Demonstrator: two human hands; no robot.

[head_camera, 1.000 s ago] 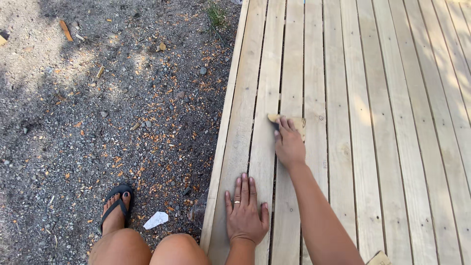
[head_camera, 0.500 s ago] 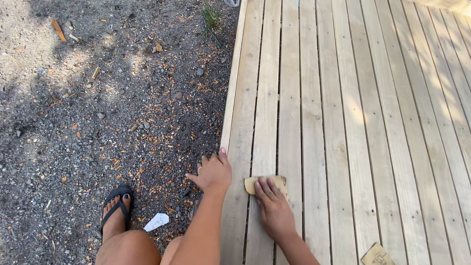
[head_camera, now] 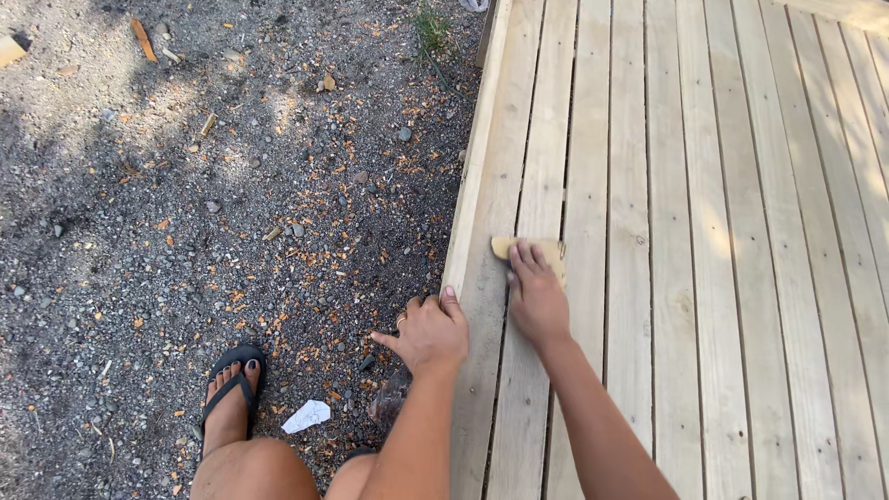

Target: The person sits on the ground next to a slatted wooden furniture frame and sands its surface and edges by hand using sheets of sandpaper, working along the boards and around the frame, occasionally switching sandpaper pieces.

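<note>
While the right hand (head_camera: 537,301) lies flat with its fingers pressed down on a tan piece of sandpaper (head_camera: 528,250), that sheet sits on the second plank in from the edge of the wooden deck (head_camera: 741,231), near the gap between boards. The left hand (head_camera: 431,333) curls over the deck's outer edge, fingers bent around the rim and gripping nothing loose, bracing the body.

Judging from this pose, a splinter is the likeliest trouble: bare fingertips run past the sheet onto raw timber, and the left hand clamps a sawn edge. The sheet could also catch in the gap and fold or tear, letting the knuckles scrape the plank. A foot in a black sandal (head_camera: 231,389) rests on loose gravel (head_camera: 185,213) strewn with wood chips, so the footing could slip if weight shifts forward. A white scrap (head_camera: 307,416) lies just beside the foot.

No containers show anywhere here, so nothing is held in one.
</note>
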